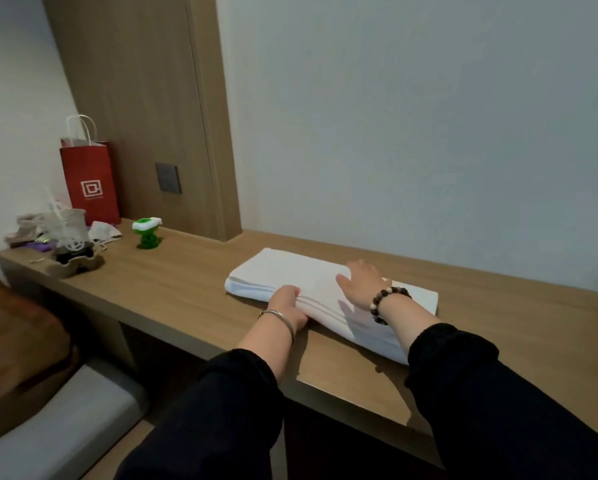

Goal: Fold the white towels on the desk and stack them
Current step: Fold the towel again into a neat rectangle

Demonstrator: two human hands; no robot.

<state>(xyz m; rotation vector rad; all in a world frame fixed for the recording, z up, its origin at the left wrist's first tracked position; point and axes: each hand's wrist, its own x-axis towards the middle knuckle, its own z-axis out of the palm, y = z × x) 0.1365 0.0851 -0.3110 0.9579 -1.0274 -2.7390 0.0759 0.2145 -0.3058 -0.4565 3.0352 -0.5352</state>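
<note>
A folded white towel [283, 271] lies on the wooden desk [173, 289], its long side running from left-back to right-front. A second white layer [418, 296] shows under it at the right. My left hand [287, 304] grips the towel's near edge, fingers curled under the fold. My right hand [361, 280] lies flat on top of the towel with straight fingers, pressing it down. Both arms wear dark sleeves; the right wrist carries a bead bracelet, the left a thin bangle.
At the desk's far left stand a red paper bag [91, 181], a green toy [147, 232], a cup in a cardboard holder [72, 244] and small clutter. A wooden wall panel [145, 116] with a switch rises behind. A grey seat [55, 420] sits below left.
</note>
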